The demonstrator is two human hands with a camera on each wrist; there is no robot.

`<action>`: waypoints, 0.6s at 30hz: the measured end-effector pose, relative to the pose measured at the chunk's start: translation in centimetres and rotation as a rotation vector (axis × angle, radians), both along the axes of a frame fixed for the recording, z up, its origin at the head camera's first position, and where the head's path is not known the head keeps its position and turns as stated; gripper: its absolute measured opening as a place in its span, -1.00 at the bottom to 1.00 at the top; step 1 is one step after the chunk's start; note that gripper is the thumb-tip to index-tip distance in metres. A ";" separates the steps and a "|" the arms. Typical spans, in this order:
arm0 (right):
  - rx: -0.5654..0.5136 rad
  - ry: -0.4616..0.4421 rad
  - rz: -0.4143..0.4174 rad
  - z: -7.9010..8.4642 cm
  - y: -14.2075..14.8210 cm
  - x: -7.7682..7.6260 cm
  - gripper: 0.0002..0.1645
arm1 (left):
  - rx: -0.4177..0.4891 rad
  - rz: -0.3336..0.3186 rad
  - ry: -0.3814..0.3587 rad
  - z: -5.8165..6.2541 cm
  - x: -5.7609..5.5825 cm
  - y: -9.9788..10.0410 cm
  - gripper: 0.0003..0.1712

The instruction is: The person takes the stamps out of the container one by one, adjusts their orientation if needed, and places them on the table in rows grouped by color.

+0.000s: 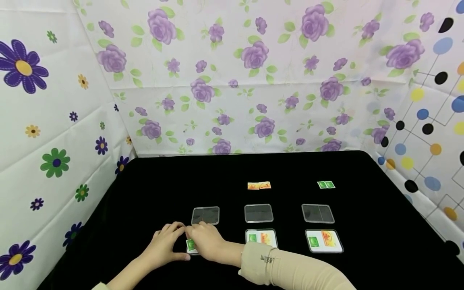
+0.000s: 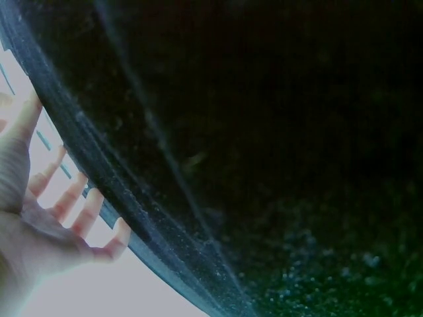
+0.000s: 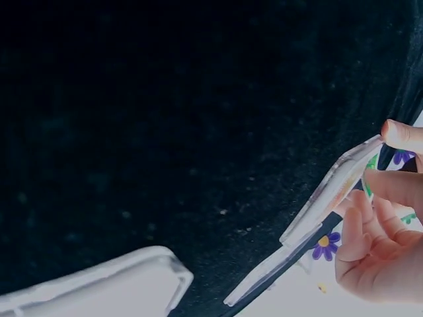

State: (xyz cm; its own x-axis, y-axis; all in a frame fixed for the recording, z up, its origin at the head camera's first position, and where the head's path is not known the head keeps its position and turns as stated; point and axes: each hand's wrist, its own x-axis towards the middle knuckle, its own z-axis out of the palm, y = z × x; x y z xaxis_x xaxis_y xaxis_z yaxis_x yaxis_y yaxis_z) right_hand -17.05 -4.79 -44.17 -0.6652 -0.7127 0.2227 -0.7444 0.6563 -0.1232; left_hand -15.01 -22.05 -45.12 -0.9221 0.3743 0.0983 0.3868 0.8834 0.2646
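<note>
In the head view my left hand (image 1: 164, 243) arches beside the left end of a card case (image 1: 192, 253), thumb at its near corner. In the left wrist view its fingers spread apart. My right hand (image 1: 207, 241) bends over that case and hides most of it. A green sticker (image 1: 190, 244) shows at the case's left side. In the right wrist view a digit of the right hand (image 3: 383, 257) touches the green sticker (image 3: 370, 173) and other fingers are curled. Whether it pinches or only presses is hidden. A clear lid (image 1: 214, 215) lies just beyond the hands.
Two card cases with green and orange stickers, a middle one (image 1: 268, 237) and a right one (image 1: 324, 241), lie to the right. Clear lids (image 1: 258, 213) (image 1: 317, 213) lie behind them. Farther back are orange stickers (image 1: 259, 185) and green stickers (image 1: 326, 184). Patterned cloth walls (image 1: 232, 121) surround the black table (image 1: 163, 181).
</note>
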 end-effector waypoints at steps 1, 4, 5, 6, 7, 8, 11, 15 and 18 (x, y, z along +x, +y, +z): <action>-0.005 0.000 0.001 0.0 0.0 -0.1 -0.81 | 0.002 -0.001 0.004 0.0 0.0 0.0 -0.15; -0.026 -0.012 0.010 -0.1 0.1 -0.2 -0.79 | 0.004 -0.004 0.008 0.0 0.0 0.0 -0.16; -0.035 -0.021 0.014 -0.1 0.2 -0.2 -0.78 | 0.004 -0.006 0.008 0.0 0.0 0.0 -0.16; -0.047 -0.035 0.017 0.0 0.2 -0.2 -0.76 | 0.005 -0.007 0.008 0.0 0.0 0.0 -0.16; -0.058 -0.043 0.020 0.0 0.3 -0.2 -0.75 | 0.006 -0.007 0.008 0.0 0.0 0.0 -0.17; -0.070 -0.054 0.023 0.0 0.3 -0.2 -0.74 | 0.006 -0.007 0.008 0.0 0.0 0.0 -0.17; -0.093 -0.086 0.029 0.2 0.4 -0.3 -0.71 | 0.006 -0.006 0.013 0.0 -0.1 0.0 -0.18; -0.097 -0.101 0.031 0.2 0.5 -0.3 -0.72 | 0.001 -0.003 0.020 -0.1 -0.1 0.0 -0.19; -0.109 -0.105 0.029 0.1 0.5 -0.3 -0.72 | 0.000 -0.002 0.017 -0.1 0.0 0.0 -0.18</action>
